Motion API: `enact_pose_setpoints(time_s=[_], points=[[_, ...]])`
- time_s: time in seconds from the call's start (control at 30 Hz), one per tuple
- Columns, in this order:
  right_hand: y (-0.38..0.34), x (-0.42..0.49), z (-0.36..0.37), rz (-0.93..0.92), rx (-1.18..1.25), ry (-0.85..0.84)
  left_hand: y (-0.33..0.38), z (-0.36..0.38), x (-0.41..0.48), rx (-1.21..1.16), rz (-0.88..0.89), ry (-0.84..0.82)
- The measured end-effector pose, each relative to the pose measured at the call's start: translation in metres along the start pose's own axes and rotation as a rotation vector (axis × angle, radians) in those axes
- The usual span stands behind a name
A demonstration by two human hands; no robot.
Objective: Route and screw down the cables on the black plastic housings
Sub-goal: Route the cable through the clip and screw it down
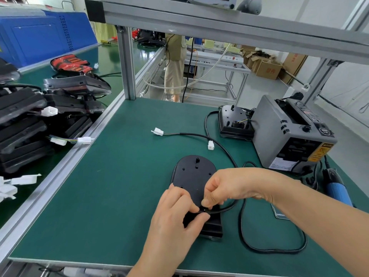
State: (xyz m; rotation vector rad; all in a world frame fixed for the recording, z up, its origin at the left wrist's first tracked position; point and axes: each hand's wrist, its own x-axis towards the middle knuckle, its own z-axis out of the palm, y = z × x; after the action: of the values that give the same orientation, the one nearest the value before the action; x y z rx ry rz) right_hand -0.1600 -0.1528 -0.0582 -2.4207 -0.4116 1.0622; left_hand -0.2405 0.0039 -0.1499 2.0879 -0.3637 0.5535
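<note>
The black housing (194, 176) lies flat on the green mat (119, 196), near the front edge. Its long axis runs away from the person, with the rounded end far. At its near end, both hands pinch the black cable (273, 249): the left hand (175, 214) from below with thumb and fingers closed on it, the right hand (229, 186) from above, fingertips closed on the same spot. The cable loops to the right. A second housing (235, 122) and a grey tape dispenser (289, 134) stand behind, well apart. 2 white connectors (157, 131) lie beyond the housing.

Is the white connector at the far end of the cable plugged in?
Unplugged: the white connector lies loose on the green mat.
</note>
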Motion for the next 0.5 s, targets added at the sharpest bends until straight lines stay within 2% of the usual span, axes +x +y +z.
enact_pose_setpoints(time_s=[0.3,0.5], points=[[-0.006,0.003,0.000,0.037,-0.112,0.006,-0.006,0.002,-0.001,-0.003,0.033,0.003],[-0.008,0.003,0.001,0.030,-0.145,0.005,-0.013,0.001,-0.003,0.067,0.217,0.014]])
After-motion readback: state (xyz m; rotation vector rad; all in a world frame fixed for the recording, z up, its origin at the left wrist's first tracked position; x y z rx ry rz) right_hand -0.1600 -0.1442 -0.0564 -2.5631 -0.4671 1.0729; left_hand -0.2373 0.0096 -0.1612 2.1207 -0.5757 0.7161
